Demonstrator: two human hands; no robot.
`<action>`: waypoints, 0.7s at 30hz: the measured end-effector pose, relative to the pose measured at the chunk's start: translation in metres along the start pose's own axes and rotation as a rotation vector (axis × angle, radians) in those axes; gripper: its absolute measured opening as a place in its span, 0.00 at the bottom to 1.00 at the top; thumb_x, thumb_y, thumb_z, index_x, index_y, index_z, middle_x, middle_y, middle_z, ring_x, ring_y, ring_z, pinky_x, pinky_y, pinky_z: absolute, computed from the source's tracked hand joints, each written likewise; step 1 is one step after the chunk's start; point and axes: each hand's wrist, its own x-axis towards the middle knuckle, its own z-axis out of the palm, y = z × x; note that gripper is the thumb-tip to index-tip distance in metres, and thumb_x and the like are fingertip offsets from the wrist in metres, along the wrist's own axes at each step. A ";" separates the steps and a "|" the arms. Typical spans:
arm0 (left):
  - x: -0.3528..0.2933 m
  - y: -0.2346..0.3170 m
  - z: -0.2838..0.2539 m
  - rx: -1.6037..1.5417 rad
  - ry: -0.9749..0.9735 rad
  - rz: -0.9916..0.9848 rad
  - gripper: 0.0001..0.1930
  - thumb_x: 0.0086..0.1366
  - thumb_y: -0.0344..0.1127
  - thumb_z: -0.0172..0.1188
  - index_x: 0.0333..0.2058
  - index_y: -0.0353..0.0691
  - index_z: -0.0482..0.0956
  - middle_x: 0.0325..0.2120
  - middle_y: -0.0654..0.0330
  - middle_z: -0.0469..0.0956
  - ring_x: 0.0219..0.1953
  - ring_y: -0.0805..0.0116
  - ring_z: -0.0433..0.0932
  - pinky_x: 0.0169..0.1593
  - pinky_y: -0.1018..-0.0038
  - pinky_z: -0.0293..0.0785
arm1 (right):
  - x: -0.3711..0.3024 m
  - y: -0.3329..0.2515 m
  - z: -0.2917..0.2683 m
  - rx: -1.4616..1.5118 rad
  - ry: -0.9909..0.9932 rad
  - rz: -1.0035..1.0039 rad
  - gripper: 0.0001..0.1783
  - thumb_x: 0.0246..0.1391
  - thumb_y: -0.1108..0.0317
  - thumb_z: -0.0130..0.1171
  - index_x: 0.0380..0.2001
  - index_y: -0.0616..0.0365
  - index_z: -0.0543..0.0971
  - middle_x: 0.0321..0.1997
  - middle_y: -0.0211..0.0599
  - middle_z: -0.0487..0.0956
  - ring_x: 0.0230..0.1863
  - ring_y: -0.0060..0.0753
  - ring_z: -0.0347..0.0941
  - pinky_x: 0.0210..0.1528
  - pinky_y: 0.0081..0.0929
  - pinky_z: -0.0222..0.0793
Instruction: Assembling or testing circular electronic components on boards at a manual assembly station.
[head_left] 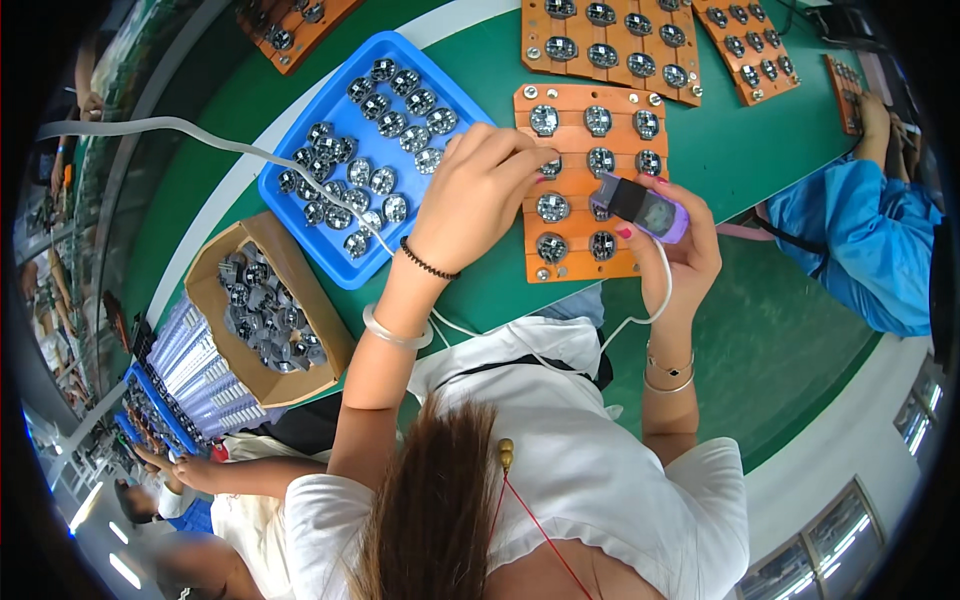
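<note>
An orange fixture board point(578, 190) lies in front of me, with rows of round silvery electronic modules point(552, 207) seated in it. My left hand point(478, 190) reaches over the board's left edge. Its thumb and index finger close on one module in the left column, partly hidden by the fingers. My right hand point(690, 235) grips a small purple and black handheld device point(645, 208) with a white cable. The device's tip sits over the board's right half, covering part of a module there.
A blue tray point(275, 190) of loose modules stands left of the board, beside an open cardboard box point(215, 300) full of similar parts. More loaded orange boards point(620, 80) lie farther back on the green table point(730, 150). A person in a blue garment point(850, 240) sits at right.
</note>
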 end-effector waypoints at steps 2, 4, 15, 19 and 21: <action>0.003 -0.005 0.000 0.017 -0.011 0.012 0.10 0.47 0.27 0.60 0.31 0.44 0.78 0.28 0.68 0.73 0.35 0.67 0.69 0.37 0.73 0.63 | 0.006 0.000 0.002 -0.128 -0.047 -0.050 0.25 0.38 0.83 0.63 0.44 0.65 0.70 0.43 0.42 0.74 0.45 0.31 0.71 0.46 0.23 0.69; 0.006 -0.008 -0.004 0.036 -0.080 0.080 0.10 0.46 0.28 0.60 0.30 0.43 0.77 0.28 0.68 0.73 0.35 0.67 0.69 0.38 0.73 0.62 | 0.011 0.000 0.006 -0.255 -0.094 -0.099 0.24 0.37 0.83 0.64 0.43 0.65 0.71 0.42 0.41 0.74 0.44 0.30 0.72 0.45 0.23 0.69; 0.017 0.014 -0.015 -0.140 -0.020 0.104 0.08 0.44 0.27 0.63 0.27 0.40 0.78 0.26 0.64 0.74 0.33 0.63 0.71 0.38 0.72 0.68 | 0.015 0.006 0.013 -0.238 -0.115 -0.156 0.24 0.36 0.80 0.66 0.42 0.65 0.72 0.43 0.42 0.74 0.44 0.28 0.71 0.44 0.21 0.69; 0.011 0.006 -0.012 -0.183 -0.035 0.095 0.07 0.45 0.28 0.63 0.27 0.41 0.78 0.27 0.64 0.74 0.34 0.64 0.72 0.38 0.73 0.67 | 0.013 0.007 0.012 -0.150 -0.130 -0.038 0.23 0.40 0.79 0.64 0.43 0.66 0.70 0.45 0.43 0.73 0.45 0.28 0.71 0.44 0.20 0.69; 0.008 -0.002 -0.006 -0.207 -0.012 0.080 0.07 0.46 0.29 0.62 0.27 0.41 0.77 0.27 0.65 0.74 0.35 0.66 0.72 0.38 0.74 0.65 | 0.012 0.003 0.016 -0.011 -0.012 0.037 0.23 0.41 0.79 0.63 0.44 0.66 0.70 0.45 0.43 0.73 0.45 0.28 0.71 0.44 0.20 0.69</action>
